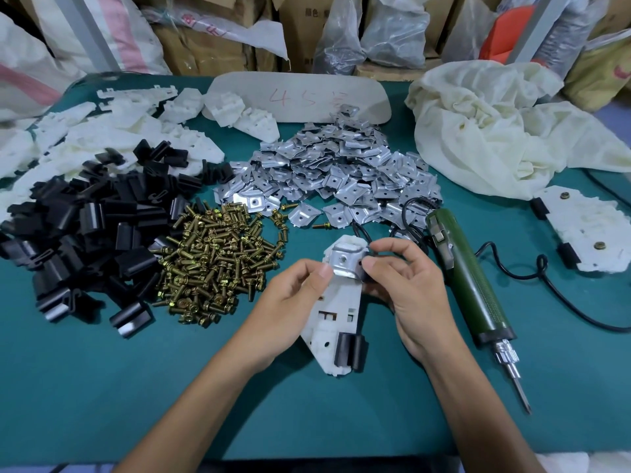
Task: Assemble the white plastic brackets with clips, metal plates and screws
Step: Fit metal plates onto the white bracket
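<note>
White plastic bracket [336,312], held just above the green worktop [307,411]: the left hand [290,302] pinches its left edge, thumb at the rim of the one metal plate [345,262] seated on the far end. The right hand [409,285] pinches that same end from the right between thumb and forefinger. One black clip [351,351] sits on the bracket's near end.

Bare worktop runs from the bracket to the near edge, between and to the left of the forearms. Just right of the right hand lies one green electric screwdriver [467,285], bit toward the near edge, its black cable [546,288] looping away to the right.

Left of the hands is a heap of brass screws [215,264], beyond it a heap of black clips [85,233], both too many to count. Metal plates [341,175] are piled behind the hands, and loose white brackets [119,138] at far left. One finished bracket [580,233], with two screws and two clips, lies at the right edge below a crumpled cream bag [495,131].
</note>
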The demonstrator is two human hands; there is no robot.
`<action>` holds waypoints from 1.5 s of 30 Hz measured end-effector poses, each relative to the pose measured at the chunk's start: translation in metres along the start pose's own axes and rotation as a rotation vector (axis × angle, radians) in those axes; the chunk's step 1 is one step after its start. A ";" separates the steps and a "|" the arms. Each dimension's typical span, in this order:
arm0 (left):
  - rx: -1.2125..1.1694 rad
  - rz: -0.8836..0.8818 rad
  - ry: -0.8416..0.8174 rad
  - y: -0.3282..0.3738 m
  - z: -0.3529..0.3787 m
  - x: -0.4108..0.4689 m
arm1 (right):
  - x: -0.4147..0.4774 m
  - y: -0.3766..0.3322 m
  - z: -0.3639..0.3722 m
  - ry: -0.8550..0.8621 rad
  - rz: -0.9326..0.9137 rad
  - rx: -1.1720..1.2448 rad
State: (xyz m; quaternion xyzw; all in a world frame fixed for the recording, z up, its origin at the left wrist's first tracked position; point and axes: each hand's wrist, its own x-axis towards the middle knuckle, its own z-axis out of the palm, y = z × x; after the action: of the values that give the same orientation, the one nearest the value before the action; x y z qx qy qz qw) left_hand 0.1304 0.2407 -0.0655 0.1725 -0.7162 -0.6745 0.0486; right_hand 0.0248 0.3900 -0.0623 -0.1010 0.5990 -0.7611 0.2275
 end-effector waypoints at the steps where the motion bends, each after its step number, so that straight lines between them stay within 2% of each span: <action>1: -0.010 -0.006 -0.010 0.000 0.000 0.001 | 0.000 0.000 0.000 -0.004 0.000 0.006; 13: -0.143 0.015 -0.019 -0.004 -0.002 0.001 | -0.003 -0.005 0.002 -0.067 0.003 0.041; 23: -0.077 0.043 -0.058 -0.002 -0.005 -0.001 | -0.004 -0.005 0.005 -0.061 0.044 0.043; 39: -0.012 0.047 -0.068 0.002 -0.006 -0.008 | -0.009 -0.009 0.004 -0.174 0.010 0.037; 45: -0.241 -0.059 -0.085 0.006 -0.011 -0.005 | -0.006 -0.006 0.003 -0.227 0.020 0.034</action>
State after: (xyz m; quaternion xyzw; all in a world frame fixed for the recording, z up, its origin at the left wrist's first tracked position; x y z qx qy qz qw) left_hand 0.1378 0.2317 -0.0583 0.1575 -0.6258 -0.7637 0.0187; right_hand 0.0297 0.3915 -0.0548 -0.1767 0.5574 -0.7525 0.3030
